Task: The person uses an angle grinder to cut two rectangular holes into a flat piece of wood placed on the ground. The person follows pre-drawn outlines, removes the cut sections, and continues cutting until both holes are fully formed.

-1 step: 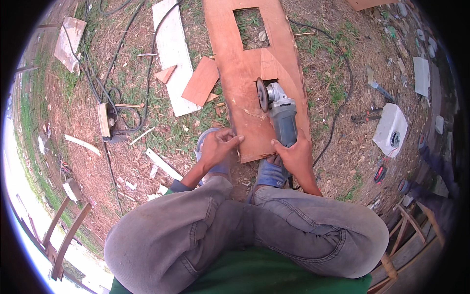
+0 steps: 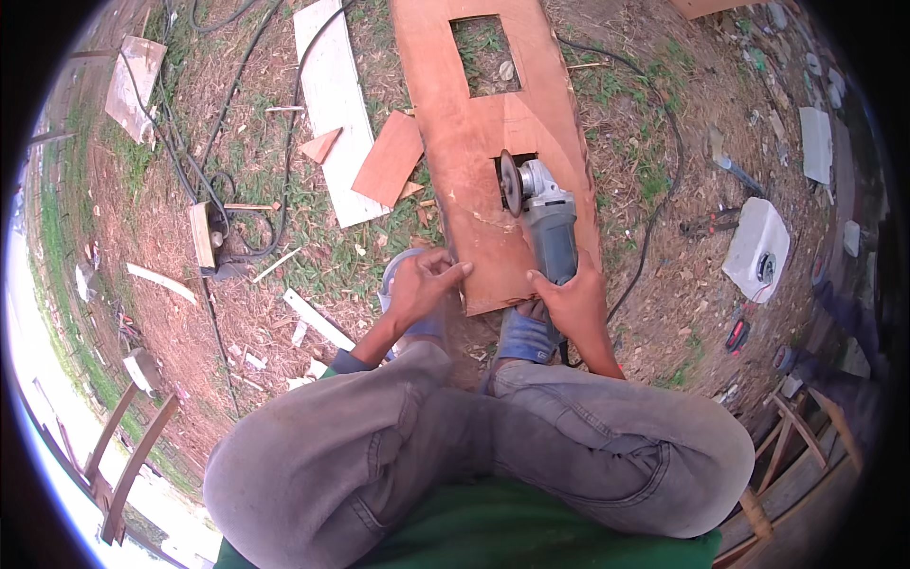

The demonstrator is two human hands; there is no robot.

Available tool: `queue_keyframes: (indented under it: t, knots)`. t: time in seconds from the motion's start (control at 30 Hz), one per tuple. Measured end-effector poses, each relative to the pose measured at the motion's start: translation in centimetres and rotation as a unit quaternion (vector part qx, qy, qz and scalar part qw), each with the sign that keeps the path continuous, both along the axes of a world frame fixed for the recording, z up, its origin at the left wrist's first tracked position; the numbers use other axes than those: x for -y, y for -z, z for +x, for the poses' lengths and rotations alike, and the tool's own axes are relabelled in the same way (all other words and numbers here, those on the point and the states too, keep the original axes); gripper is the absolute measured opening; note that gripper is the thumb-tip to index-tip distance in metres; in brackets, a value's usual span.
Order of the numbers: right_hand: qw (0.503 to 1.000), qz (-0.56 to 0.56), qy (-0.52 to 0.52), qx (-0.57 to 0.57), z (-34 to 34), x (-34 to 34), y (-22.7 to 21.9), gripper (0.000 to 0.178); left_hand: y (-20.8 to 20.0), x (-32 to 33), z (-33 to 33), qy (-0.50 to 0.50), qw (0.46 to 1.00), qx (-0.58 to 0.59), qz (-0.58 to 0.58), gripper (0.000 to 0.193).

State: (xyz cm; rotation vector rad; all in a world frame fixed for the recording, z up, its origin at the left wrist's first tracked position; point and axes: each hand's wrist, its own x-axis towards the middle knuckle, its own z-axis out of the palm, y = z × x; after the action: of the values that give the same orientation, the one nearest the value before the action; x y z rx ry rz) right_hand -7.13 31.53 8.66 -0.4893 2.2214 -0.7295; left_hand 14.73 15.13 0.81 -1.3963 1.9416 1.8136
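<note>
My right hand (image 2: pixel 580 302) grips the grey body of an angle grinder (image 2: pixel 554 232), thumb laid along its near end. The grinder's thin disc (image 2: pixel 512 182) stands on edge at a small rectangular cutout in a reddish-brown plywood board (image 2: pixel 455 142). I cannot tell whether the disc is spinning. Closed at the board's near left edge, my left hand (image 2: pixel 422 284) pinches it between thumb and fingers. The board stretches away from me and has a larger rectangular opening farther off, with ground showing through. My feet in blue footwear (image 2: pixel 526 337) are at the board's near end.
Left of the board lie a plywood offcut (image 2: pixel 389 159), a long white panel (image 2: pixel 332 104) and a wooden block (image 2: pixel 202 235) among black cables. Pliers (image 2: pixel 711 224) and a white plastic piece (image 2: pixel 755 251) lie on the right. A dark cable (image 2: pixel 680 142) curves along the board's right side.
</note>
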Motion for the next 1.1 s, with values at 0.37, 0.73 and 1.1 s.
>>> queue_keyframes:
  t: [0.37, 0.73, 1.1]
  knots:
    - [0.984, -0.133, 0.111, 0.047, -1.8, -1.3, -0.2, 0.046, 1.3, 0.7, 0.5, -0.037, 0.999, -0.032, 0.010, 0.032]
    - [0.986, -0.164, 0.036, 0.006, -1.1, -1.3, 1.7, 0.056, 1.6, 0.5, 0.5, -0.052, 0.998, -0.035, 0.012, 0.047]
    - [0.997, -0.060, -0.027, -0.029, -0.3, 0.2, 1.8, 0.068, 0.2, 0.8, 0.2, -0.039, 0.999, -0.018, 0.002, 0.053]
